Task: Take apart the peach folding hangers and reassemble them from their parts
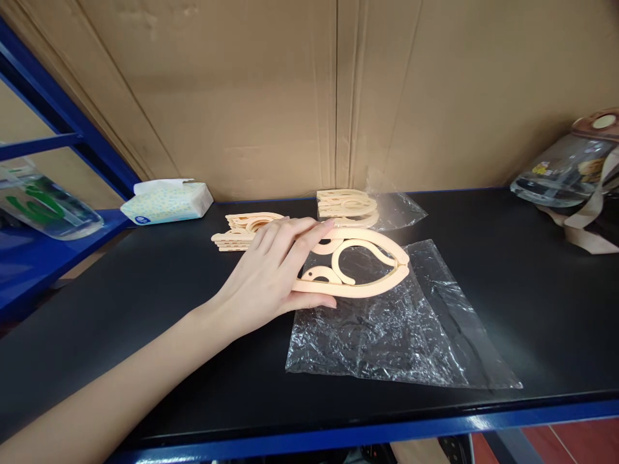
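Observation:
My left hand (271, 270) reaches in from the lower left, closed around a peach-coloured folding clothes hanger (372, 289). The thumb lies along its near side and the fingers along its far side. The hanger is folded up, with its curved hook lying inside the frame. Beneath it a flat, crinkled clear plastic bag (377, 348) rests on the black table (207, 393). Just beyond my hand is a stack of similar folded hangers (232, 241), partly hidden by the fingers. Farther back, more folded hangers (345, 205) lie at another clear bag (396, 209). My right hand is out of view.
A tissue pack (167, 203) stands at the back left, beside a blue metal frame (62, 122) and a clear bottle with green marking (46, 203). At the right lies a clear bottle (561, 171) with a strap (585, 225). Cardboard (242, 96) closes off the back.

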Available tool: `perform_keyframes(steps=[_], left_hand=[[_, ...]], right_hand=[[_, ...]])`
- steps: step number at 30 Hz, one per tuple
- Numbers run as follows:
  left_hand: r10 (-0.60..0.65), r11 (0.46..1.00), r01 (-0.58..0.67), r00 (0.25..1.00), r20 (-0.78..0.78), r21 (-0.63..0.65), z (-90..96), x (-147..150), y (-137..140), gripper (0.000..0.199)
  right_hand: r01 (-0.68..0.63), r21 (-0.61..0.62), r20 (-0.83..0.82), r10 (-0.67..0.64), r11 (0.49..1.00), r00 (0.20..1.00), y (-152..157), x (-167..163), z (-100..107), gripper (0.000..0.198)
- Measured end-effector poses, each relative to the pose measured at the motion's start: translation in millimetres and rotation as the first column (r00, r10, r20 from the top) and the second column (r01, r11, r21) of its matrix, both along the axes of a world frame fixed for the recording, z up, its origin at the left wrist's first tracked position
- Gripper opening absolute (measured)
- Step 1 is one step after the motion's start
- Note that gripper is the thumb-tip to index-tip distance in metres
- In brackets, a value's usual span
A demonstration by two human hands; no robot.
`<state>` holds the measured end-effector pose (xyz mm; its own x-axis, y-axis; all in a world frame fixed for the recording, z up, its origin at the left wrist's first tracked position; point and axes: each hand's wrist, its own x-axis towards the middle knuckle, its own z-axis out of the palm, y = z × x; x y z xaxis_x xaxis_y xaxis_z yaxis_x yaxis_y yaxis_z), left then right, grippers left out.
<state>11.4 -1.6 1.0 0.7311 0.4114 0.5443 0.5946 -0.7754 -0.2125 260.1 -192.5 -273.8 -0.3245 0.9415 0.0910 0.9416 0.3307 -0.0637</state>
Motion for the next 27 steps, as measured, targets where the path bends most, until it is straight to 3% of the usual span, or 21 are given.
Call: perform_keyframes(steps=[14,27], left_hand=[[-0.005,1.0,0.005,1.0,0.028,-0.012,-1.2,1,0,0.089],[-0.008,1.0,0.008,1.0,0.009,-0.002,-0.6,0,1,0.085]], right_hand=[[-0.039,-0.012,-0.001,0.039,0.999,0.999,-1,1,0,0.033],[-0.062,-0.007,-0.059,0.061,0.998,0.996,3,-1,18,0.033]])
